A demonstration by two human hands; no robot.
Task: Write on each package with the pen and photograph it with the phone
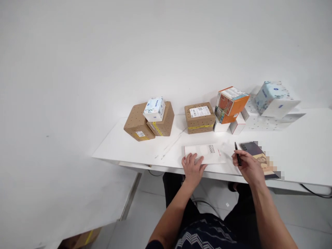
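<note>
One flat white box point(204, 154) marked POWER BANK lies near the table point(298, 155) edge; we judge it light, stiff, best gripped by its long edges. Our left hand point(193, 167) presses it, fingers spread; our right hand point(246, 166) pinches a black pen point(237, 153).

The left hand point(192, 167) lies flat on the near end of a white power bank box point(204, 154) on the white table point(298, 152). Just right of that box, the right hand point(247, 166) grips a black pen point(237, 153). Beyond the box stands a brown carton point(199, 117), with an orange box point(230, 103) to its right and two more cartons point(149, 122) to its left.
</note>
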